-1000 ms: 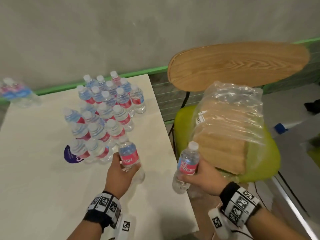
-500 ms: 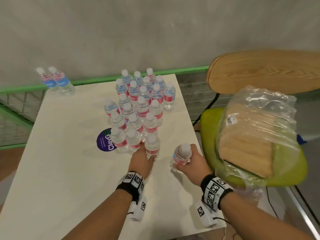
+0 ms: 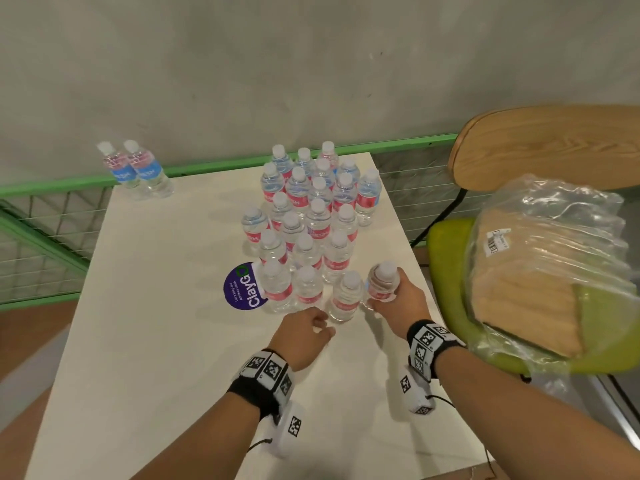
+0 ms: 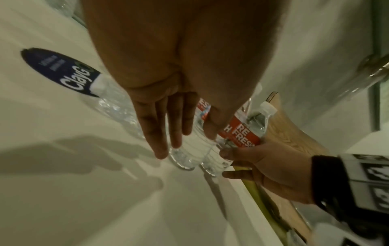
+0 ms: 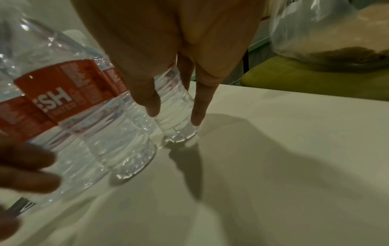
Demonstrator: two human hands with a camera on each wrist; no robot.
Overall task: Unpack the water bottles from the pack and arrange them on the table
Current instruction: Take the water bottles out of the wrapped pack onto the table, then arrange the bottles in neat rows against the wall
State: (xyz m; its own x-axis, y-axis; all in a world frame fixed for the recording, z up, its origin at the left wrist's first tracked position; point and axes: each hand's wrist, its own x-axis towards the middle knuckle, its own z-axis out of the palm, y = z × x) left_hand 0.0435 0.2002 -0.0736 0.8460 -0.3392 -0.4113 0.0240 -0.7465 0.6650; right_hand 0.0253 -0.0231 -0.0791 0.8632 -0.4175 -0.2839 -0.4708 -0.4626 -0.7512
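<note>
Rear bottle labels (image 3: 313, 188) (crowded, unreadable)

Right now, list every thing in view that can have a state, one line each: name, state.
Left hand: empty, fingers straight, beside the front bottle.
Right hand: grips a bottle.
Held bottle: capped, upright, base at the table.
Front bottle: capped, standing, released.
Bottle cluster: capped, upright, packed close.
Two far bottles: capped, standing apart.
Plastic pack: no bottles visible inside, on chair.
</note>
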